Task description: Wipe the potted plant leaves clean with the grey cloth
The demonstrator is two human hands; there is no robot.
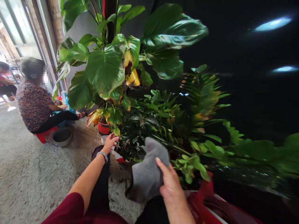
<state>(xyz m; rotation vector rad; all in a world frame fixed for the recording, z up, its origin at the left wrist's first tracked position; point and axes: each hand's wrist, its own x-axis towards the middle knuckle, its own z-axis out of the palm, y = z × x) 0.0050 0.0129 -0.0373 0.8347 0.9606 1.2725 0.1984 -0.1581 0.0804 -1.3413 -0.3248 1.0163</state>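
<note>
behind grey cloth (147,174): right hand (171,183) fingers hidden; left hand (109,141) pinching leaf (116,130).

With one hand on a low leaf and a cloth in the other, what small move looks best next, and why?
Probably bring the grey cloth, gripped in the right hand, across to the leaf that the left hand pinches by the red pot. The leaf is steadied, but the cloth is not yet touching it.

A soft grey cloth (147,169), bunched and folded over itself, is gripped at its right edge by the right hand (171,183), while a small green leaf (116,130) drooping below a red plastic pot (104,128) is pinched by the left hand (110,141).
</note>
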